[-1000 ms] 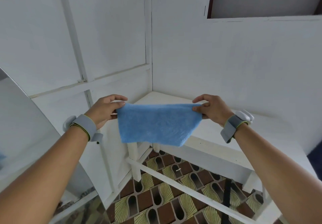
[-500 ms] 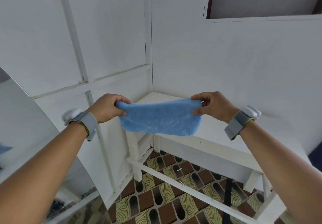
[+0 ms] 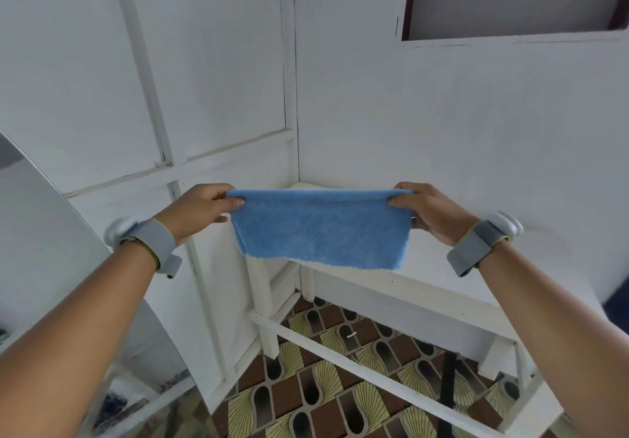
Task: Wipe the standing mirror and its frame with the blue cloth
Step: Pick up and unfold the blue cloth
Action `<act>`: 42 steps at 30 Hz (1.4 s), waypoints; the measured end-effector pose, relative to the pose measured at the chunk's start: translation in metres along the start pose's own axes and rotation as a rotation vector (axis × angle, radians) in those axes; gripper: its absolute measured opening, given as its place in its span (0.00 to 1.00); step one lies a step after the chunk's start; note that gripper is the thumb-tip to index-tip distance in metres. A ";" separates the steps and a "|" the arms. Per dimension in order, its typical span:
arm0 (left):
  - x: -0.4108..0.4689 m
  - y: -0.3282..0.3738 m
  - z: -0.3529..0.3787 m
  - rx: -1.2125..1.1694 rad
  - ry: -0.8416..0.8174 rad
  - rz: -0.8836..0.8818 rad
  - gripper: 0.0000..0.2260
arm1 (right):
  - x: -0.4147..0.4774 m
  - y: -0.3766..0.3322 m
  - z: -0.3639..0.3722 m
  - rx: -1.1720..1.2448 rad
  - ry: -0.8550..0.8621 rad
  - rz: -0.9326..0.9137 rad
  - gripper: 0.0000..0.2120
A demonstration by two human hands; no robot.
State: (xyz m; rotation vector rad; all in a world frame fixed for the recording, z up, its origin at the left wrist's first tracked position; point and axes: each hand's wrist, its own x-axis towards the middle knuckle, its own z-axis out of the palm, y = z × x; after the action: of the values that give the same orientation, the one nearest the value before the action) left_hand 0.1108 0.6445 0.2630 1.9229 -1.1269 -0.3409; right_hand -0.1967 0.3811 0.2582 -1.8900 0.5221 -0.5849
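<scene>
1. Cloth: the blue cloth [image 3: 320,229] hangs folded in mid-air, stretched between left hand [image 3: 199,211] and right hand [image 3: 432,211], both pinching its top corners.
2. Standing mirror [image 3: 41,240] sits at far left, untouched.
3. All wiping apparently remains.

Standing mirror [image 3: 41,250] cut off by left edge
</scene>
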 end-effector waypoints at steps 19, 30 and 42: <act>-0.021 0.076 0.092 -0.451 -0.029 -0.055 0.18 | 0.004 -0.034 0.111 -0.064 -0.130 0.030 0.14; -0.033 0.027 0.084 -0.506 0.149 -0.075 0.14 | 0.000 -0.020 0.118 0.226 -0.036 0.053 0.14; -0.063 -0.009 0.045 -0.408 0.243 0.003 0.11 | 0.015 0.005 0.179 0.309 -0.022 0.150 0.16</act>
State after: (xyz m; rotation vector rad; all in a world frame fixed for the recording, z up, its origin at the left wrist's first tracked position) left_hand 0.0542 0.6735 0.2181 1.5544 -0.8268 -0.2989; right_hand -0.0764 0.4983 0.1956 -1.5488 0.5220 -0.5135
